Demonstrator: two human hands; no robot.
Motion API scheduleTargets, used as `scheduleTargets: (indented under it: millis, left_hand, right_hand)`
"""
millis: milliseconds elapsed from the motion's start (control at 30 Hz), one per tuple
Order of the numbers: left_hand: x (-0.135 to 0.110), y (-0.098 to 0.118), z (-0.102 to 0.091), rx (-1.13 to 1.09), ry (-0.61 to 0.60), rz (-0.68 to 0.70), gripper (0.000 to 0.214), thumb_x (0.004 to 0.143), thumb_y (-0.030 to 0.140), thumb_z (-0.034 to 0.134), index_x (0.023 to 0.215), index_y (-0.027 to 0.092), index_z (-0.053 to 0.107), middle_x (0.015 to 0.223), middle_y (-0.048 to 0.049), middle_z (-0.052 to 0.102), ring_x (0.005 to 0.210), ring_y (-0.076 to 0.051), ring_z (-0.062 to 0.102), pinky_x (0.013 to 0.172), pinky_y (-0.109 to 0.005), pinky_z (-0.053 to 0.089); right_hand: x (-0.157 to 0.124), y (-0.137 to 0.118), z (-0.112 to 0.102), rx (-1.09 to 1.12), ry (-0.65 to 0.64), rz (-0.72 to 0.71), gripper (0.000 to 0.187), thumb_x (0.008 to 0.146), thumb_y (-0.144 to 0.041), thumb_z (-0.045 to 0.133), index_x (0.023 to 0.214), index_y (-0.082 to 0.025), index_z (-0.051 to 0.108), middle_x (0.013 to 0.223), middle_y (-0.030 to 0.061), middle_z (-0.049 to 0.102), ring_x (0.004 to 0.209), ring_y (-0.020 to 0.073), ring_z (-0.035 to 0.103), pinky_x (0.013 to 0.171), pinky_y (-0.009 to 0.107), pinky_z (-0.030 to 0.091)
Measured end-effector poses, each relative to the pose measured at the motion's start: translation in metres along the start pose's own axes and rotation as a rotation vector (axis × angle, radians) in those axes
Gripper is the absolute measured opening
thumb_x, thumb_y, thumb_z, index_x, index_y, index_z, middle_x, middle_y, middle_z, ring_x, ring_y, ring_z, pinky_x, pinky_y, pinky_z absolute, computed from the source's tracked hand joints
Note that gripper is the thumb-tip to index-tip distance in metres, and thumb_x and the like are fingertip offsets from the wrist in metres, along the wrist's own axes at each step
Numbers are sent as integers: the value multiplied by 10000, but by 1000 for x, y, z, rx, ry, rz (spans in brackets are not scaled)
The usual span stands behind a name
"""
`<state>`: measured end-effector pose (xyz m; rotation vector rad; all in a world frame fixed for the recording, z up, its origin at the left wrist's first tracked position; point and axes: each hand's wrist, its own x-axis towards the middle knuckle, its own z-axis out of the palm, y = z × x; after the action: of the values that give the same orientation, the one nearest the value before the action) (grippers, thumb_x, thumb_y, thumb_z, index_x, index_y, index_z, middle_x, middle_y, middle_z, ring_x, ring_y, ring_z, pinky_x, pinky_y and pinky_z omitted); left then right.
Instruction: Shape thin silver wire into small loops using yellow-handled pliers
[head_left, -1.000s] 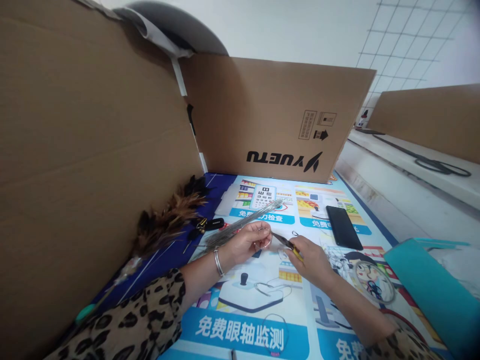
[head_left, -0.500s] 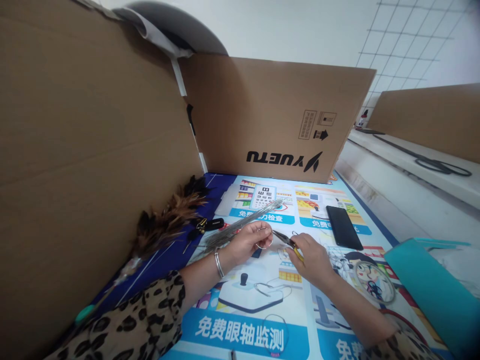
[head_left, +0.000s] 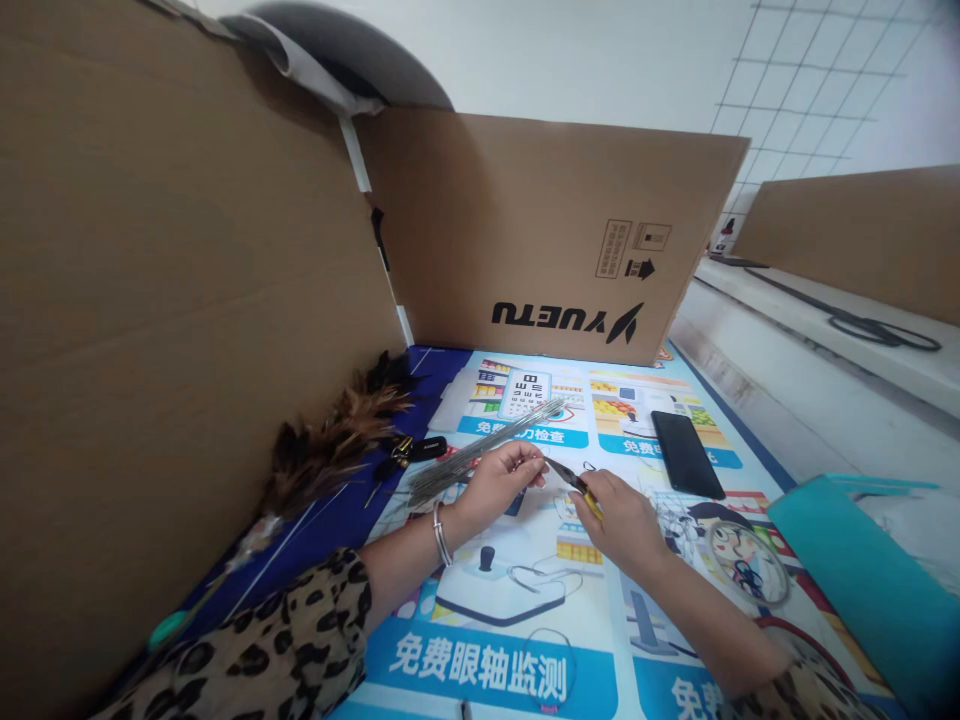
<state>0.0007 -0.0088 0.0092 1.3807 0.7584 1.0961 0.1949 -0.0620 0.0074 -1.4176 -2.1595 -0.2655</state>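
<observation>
Printed sheet (head_left: 589,590) under seemingly long-nosed pliers (head_left: 573,481)

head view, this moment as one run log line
right hand: holds yellow-handled pliers; left hand: pinched beside pliers' tips; wire bundle: beyond left hand; black phone: beyond right hand

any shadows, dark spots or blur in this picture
Head view: a soft shadow dims the left part of the printed cardboard panel; head view: the right-hand corners look dark; head view: the tips of the pliers, by the left hand, are too small to resolve.
</observation>
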Motion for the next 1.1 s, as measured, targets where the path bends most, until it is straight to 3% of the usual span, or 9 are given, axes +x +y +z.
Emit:
scheduleTargets:
  millis: [333,1100]
  left_hand:
    - [1,-3,0,-62,-13,36,196,744,265,641,805,159,487,760,-14,604,701,-134,597,660,-254,433]
    - [2,-10,-4,164,61,119,110,755,217,592,780,153,507,746,-9,598,677,-111,579,626,-225,439]
  right_hand:
    - [-2,3,6,71,-58,35,185,862,-306,460,989,-190,527,865,57,614,825,193,587,698,294,467]
    - [1,-1,0,109,-165,86,223,863,-340,451,998,-186,541,892,63,605,873,192,574,744,281,452]
